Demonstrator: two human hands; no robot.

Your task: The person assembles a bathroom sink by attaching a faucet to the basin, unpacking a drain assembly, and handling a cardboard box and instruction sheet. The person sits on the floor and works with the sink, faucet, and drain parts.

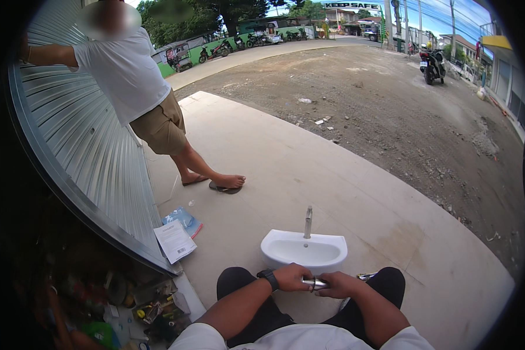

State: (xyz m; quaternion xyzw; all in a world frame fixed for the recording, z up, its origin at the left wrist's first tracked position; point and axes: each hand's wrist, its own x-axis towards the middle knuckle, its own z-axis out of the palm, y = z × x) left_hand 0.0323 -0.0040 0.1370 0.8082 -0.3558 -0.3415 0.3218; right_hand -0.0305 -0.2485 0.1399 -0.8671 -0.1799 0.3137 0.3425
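Observation:
My left hand (291, 277), with a black watch on its wrist, is closed round one end of a shiny chrome tube-like fitting (315, 284). From the other side my right hand (339, 285) grips the same piece, so it lies level between both hands above my lap. Just beyond them a white ceramic washbasin (267, 247) rests on the tiled floor. A chrome faucet (308, 223) stands upright at the basin's back edge. Beside my right knee another shiny metal part (366, 276) shows, too small to make out.
A person (131, 73) in a white shirt stands at the left, an arm against the corrugated metal shutter (90, 131). A printed sheet (175, 241) and a blue package (182, 219) lie by it. Tools and clutter (157, 309) fill the lower left. Beyond the tiles (262, 151) is gravel with a motorcycle (432, 64).

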